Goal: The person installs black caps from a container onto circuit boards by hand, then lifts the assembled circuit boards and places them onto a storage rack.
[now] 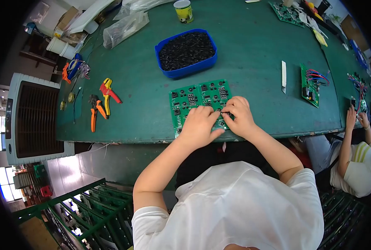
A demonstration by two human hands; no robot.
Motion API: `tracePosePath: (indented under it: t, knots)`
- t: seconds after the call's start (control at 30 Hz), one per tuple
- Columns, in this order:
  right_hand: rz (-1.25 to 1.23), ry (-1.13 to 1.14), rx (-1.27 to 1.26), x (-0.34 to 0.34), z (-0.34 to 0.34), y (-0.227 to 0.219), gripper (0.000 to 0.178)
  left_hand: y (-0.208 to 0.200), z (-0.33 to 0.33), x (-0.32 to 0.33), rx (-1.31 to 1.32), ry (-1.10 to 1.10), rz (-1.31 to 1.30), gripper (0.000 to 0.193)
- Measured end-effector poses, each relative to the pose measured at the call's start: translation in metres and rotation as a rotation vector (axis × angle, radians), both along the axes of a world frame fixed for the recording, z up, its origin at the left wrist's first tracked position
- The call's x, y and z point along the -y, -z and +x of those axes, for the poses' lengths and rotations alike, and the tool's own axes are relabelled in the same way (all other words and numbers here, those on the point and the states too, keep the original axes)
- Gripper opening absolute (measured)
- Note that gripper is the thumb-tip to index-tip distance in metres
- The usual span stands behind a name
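Observation:
A green circuit board panel (198,95) with digit displays and black buttons lies flat near the table's front edge. My left hand (200,123) rests over its lower middle, fingers bent down onto the board and thumb stretched along the near edge. Beside it, my right hand (239,116) pinches at the board's right part, thumb and forefinger close together. Something small and dark shows at those fingertips, too small to name. Behind the board stands a blue tray (186,74) full of small black parts.
Orange-handled pliers (96,111) and red-yellow wire strippers (108,95) lie at left. To the right are a box cutter (283,77) and a wired circuit board (309,86). A yellow can (183,11) and plastic bag (126,30) stand behind. A co-worker (356,162) sits at far right.

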State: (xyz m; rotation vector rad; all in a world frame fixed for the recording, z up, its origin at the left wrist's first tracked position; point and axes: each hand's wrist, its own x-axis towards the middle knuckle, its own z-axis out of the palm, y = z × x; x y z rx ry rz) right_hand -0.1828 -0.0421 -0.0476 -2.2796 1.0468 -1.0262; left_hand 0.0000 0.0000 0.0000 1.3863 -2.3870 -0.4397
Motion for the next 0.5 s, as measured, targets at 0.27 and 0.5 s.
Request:
tracePosePath:
  t: [0.27, 0.5]
  knots:
    - [-0.101, 0.02, -0.124, 0.001, 0.005, -0.008, 0.009, 0.02, -0.005, -0.01, -0.037, 0.004, -0.166, 0.063]
    - [-0.082, 0.022, -0.131, 0.004, 0.008, -0.013, 0.007, 0.027, -0.004, -0.007, -0.095, -0.039, -0.192, 0.059]
